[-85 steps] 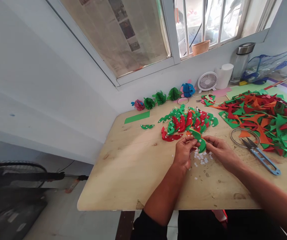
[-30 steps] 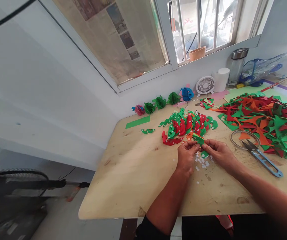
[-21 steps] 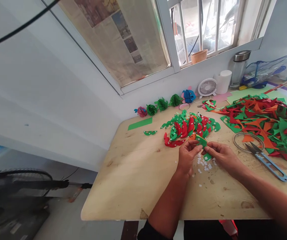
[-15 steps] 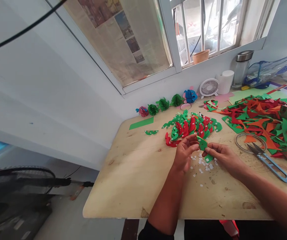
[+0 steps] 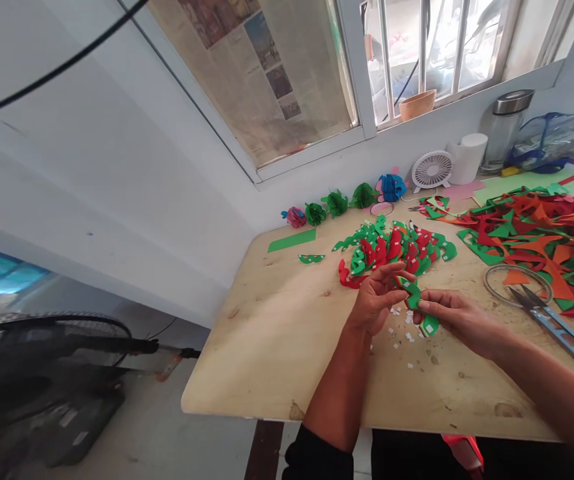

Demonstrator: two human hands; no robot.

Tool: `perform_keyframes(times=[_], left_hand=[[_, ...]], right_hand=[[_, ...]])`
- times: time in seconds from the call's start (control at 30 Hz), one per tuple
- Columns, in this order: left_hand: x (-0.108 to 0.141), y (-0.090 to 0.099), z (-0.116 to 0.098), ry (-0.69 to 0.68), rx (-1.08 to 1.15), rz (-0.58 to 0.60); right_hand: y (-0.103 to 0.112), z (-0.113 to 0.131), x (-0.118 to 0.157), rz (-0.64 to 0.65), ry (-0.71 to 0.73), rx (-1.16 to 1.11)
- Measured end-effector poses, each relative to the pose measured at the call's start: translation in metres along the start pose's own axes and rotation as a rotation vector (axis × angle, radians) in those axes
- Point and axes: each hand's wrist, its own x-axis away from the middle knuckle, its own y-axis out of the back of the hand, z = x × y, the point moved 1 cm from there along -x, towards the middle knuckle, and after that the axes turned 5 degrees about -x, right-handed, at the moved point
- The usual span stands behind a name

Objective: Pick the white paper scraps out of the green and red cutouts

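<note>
Between my two hands is a curved green paper cutout [image 5: 413, 297] with small white squares on it, held above the table. My left hand [image 5: 377, 297] pinches its upper end, fingers closed on the edge. The lower part is gripped by my right hand [image 5: 447, 312], thumb on top. Just beyond my hands lies a heap of red and green paper cutouts [image 5: 394, 247], many dotted with white squares. Below my hands, small white paper squares [image 5: 407, 333] are scattered on the wood. One lone green cutout [image 5: 311, 259] lies to the left.
Thread snips [image 5: 559, 327] and a tape roll [image 5: 491, 293] lie at right, before a pile of paper scraps [image 5: 531, 233]. Folded paper figures [image 5: 337, 203] line the wall beside a small white fan [image 5: 431, 171] and a glass bottle [image 5: 504, 133]. The wooden table [image 5: 267, 353] ends at left.
The camera view has shifted, so the table things appear farther right. Both hands keep hold of the green paper cutout, and its position between them is nearly the same.
</note>
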Motion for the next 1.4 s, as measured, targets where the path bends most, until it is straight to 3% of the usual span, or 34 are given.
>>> perform_keyframes(times=[0.53,1.03,1.4], left_hand=[[-0.0010,-0.0044,0.0056,0.014,-0.032,-0.179],[0.0012,-0.0041,0.0015,0.000,-0.091,-0.103],[0.0011,-0.0035,0.0014,0.021,-0.152,-0.127]], right_hand=[[-0.0021,0.0049,0.0013,0.001,-0.006,0.050],[-0.0003,0.0021,0.0004,-0.028,-0.011,0.040],[-0.0012,0.0039,0.0004,-0.016,-0.004,0.019]])
